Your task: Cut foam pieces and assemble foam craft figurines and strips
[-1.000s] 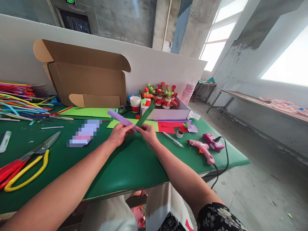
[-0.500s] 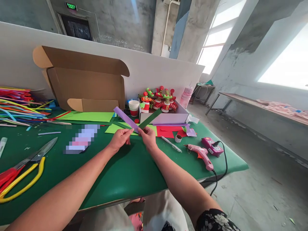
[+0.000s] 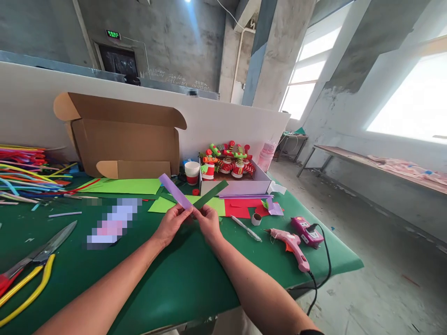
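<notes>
A purple paper strip [image 3: 175, 191] and a dark green paper strip [image 3: 211, 194] meet at their lower ends in a V shape above the table. My left hand [image 3: 172, 224] pinches the purple strip near that joint. Close beside it, my right hand [image 3: 208, 223] is closed on the low end of the green strip. The fingertips of both hands nearly touch and cover the spot where the strips meet, so I cannot tell whether they are stuck together. Light green paper [image 3: 164, 204] and red paper [image 3: 240, 208] lie just beyond my hands.
Scissors [image 3: 42, 256] and pipe cleaners [image 3: 28, 172] lie at left. A pink glue gun [image 3: 291, 246], its cord, a pen [image 3: 246, 228] and a paper roll [image 3: 256, 219] are at right. Behind stand an open cardboard box [image 3: 125, 139], paper cups [image 3: 192, 172] and a box of figures [image 3: 237, 187].
The view has tilted up slightly, so the table things sit lower in the picture. Both hands keep their pinch on the two strips, which hold nearly the same V.
</notes>
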`<state>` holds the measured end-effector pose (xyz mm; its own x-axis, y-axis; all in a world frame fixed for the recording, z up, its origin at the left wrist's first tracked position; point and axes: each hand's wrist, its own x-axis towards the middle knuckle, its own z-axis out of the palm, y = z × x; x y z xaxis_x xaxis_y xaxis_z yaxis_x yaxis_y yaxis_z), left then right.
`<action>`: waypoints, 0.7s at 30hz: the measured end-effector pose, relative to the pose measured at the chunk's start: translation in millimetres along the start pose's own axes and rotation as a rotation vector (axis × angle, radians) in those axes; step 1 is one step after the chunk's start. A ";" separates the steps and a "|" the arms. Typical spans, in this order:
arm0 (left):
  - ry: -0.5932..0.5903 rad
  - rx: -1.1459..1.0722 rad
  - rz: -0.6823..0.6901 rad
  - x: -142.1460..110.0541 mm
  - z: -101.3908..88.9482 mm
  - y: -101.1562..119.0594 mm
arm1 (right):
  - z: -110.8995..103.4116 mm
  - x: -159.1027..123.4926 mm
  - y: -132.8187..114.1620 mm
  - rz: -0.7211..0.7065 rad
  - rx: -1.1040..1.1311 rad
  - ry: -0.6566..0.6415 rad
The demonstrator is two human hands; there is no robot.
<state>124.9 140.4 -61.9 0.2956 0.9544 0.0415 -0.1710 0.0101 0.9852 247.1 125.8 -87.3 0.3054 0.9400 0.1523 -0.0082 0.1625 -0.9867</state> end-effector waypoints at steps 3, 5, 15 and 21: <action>0.044 0.013 -0.028 2.3 -1.9 -4.0 | 1.3 -0.9 2.5 -0.007 -0.033 0.007; 0.065 0.015 -0.032 2.5 -3.6 -6.8 | 1.9 -2.3 2.8 -0.016 -0.057 0.004; 0.101 0.158 -0.123 0.1 0.4 16.6 | -7.4 -4.6 -0.4 -0.054 -0.132 -0.011; 0.170 0.289 -0.011 16.3 7.1 12.5 | -14.1 6.5 -9.0 -0.042 -0.101 0.037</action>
<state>134.3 154.0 -47.7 0.1305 0.9911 0.0262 0.1118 -0.0410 0.9929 262.5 126.2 -78.3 0.3380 0.9211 0.1931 0.1003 0.1688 -0.9805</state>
